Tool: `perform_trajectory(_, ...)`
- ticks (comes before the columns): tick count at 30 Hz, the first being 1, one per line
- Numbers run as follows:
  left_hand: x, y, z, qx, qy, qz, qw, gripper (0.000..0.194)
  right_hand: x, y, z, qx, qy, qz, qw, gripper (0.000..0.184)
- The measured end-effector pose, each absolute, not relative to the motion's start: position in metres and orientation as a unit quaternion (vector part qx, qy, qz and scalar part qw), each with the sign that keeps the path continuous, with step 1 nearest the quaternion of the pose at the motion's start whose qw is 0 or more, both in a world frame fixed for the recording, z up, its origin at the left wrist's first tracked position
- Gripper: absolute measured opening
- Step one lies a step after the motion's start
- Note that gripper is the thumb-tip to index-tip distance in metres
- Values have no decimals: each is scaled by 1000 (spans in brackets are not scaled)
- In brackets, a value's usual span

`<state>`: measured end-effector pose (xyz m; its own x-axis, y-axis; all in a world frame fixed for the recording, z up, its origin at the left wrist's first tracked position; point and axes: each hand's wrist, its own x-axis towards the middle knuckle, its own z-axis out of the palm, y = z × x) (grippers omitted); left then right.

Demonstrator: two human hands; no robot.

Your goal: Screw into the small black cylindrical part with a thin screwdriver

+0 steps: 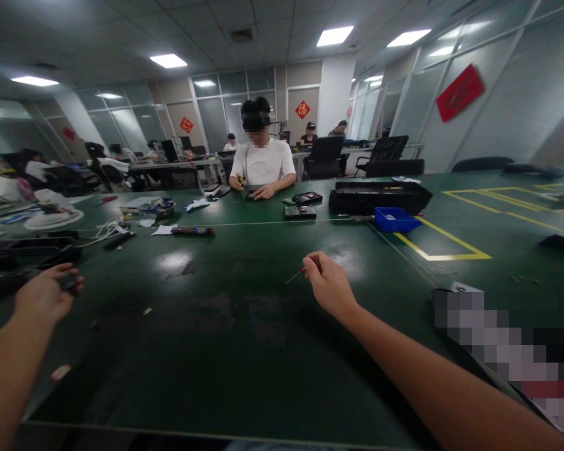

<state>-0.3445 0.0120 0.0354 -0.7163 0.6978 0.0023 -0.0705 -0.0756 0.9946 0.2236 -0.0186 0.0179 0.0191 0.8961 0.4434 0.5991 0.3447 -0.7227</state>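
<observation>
My right hand (328, 283) is over the middle of the green table (207, 376), closed around a thin screwdriver (295, 276). The metal shaft points down and to the left, and a bit of red handle shows at the fingers. At the left, my left hand (47, 293) is closed on a small dark object (69, 283), whose kind I cannot make out. It is beside dark equipment at the table's left side.
Across the table a person (263, 160) in a white shirt handles a small device. Circuit boards (299, 212), a long black tray (380, 199) and a blue bin (396, 220) stand at the far right. A dark pen-shaped tool (192, 231) and cables (106, 232) lie left.
</observation>
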Motion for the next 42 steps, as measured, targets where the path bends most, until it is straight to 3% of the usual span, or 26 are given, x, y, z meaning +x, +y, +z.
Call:
perform_trajectory(7,-224,39,53,309,483,679,457,30,224,-20,21,-552,-678,171,454,26)
perform_trajectory(21,10,2,68,437,314,529,657,26,223,-19,19,-551,-675,161,463,28)
perform_trajectory(35,28,-4,9,659,375,397,517,30,221,-19,19,-563,-673,141,459,28)
perform_trajectory(40,22,0,-1,758,369,357,403,52,220,-20,18,-562,-675,156,451,30)
perform_trajectory(42,21,1,-5,778,376,353,359,53,220,-20,17,-559,-681,159,446,29)
